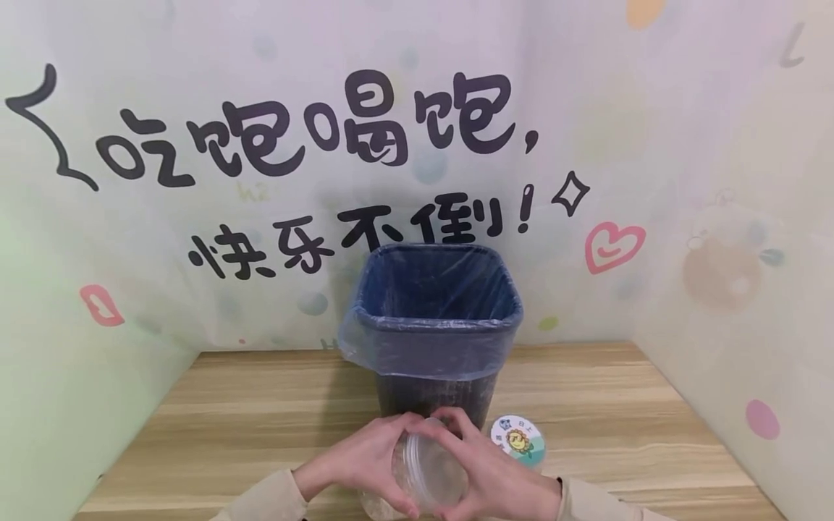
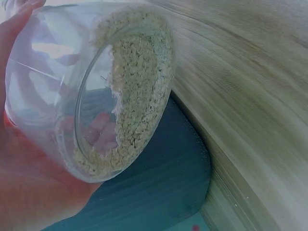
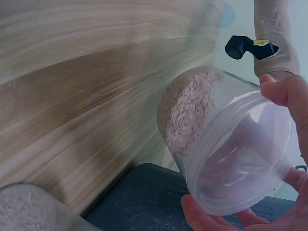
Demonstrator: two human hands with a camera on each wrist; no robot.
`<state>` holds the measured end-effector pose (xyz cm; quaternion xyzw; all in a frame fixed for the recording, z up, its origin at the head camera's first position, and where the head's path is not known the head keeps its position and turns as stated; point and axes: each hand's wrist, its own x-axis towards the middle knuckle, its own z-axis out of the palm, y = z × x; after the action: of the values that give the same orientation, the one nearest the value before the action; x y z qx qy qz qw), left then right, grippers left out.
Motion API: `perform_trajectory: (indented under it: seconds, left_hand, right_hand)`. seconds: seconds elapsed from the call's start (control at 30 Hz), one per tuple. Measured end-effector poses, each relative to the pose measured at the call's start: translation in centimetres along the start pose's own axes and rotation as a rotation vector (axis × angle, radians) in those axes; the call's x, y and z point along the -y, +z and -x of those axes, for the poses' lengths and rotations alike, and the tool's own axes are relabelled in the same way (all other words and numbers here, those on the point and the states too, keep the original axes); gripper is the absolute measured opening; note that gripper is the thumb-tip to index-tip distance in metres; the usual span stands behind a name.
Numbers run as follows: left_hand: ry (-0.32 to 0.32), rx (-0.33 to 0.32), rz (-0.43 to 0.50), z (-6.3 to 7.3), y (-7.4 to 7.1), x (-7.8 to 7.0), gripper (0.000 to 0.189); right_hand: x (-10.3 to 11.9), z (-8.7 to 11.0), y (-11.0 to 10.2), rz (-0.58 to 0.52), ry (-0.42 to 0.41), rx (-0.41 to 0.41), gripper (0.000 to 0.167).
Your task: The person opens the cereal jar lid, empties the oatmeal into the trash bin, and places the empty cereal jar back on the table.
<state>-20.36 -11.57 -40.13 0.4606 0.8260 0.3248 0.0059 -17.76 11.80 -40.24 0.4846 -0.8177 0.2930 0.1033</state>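
Tilted between both hands is a clear plastic jar point(image 2: 43, 62) part filled with oat flakes point(image 3: 185, 108). My left hand point(image 1: 365, 457) grips the jar's body, fingers and thumb curved round its side. My right hand point(image 1: 498, 477) holds the translucent screw lid point(image 1: 444, 474) by its rim, fingers spread around it. The lid sits on the jar's mouth in the right wrist view. The flakes lie along one side near the bottom, seen in the left wrist view point(image 2: 134, 82).
A dark bin point(image 1: 436, 354) lined with a thin bluish bag stands behind the hands on the wooden table point(image 1: 586, 412). Right of it is a second container with a sunflower-printed lid point(image 1: 517, 440). A patterned cloth with black lettering hangs behind.
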Motion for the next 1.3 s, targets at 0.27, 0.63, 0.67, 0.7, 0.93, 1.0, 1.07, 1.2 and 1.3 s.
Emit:
perform_trajectory:
  seconds: [0.27, 0.63, 0.67, 0.7, 0.93, 1.0, 1.07, 1.2, 1.3]
  left_hand:
    - [0.009, 0.064, 0.033, 0.0, -0.2, 0.3, 0.08]
    - [-0.003, 0.19, 0.106, 0.0, -0.8, 0.9, 0.071]
    - [-0.007, 0.196, 0.107, 0.0, -0.9, 0.9, 0.072]
    - [-0.013, 0.201, 0.11, 0.0, -0.9, 1.0, 0.073]
    - [-0.011, 0.215, 0.096, 0.3, -0.9, 1.1, 0.075]
    - [-0.004, 0.209, 0.102, 0.4, -0.8, 1.1, 0.077]
    - [-0.002, 0.194, 0.105, 0.4, -0.7, 1.2, 0.079]
    - [-0.032, 0.157, 0.124, 0.4, -0.6, 1.3, 0.079]
    - [-0.063, 0.12, 0.123, 0.2, -0.5, 1.3, 0.077]
  right_hand:
    - [-0.3, 0.1, -0.2, -0.064, -0.037, 0.078, 0.082]
    - [-0.1, 0.2, -0.4, -0.051, -0.076, 0.118, 0.077]
    - [-0.1, 0.1, -0.4, -0.047, -0.092, 0.113, 0.077]
    - [-0.2, 0.1, -0.4, -0.044, -0.104, 0.112, 0.076]
    - [-0.4, 0.2, -0.3, -0.057, -0.1, 0.163, 0.078]
    - [-0.4, 0.2, -0.3, -0.057, -0.093, 0.175, 0.079]
    - [-0.5, 0.2, -0.2, -0.056, -0.09, 0.179, 0.08]
    - [-0.8, 0.3, -0.1, -0.071, -0.08, 0.17, 0.083]
    - [-1.1, 0.5, -0.1, -0.138, -0.045, 0.168, 0.09]
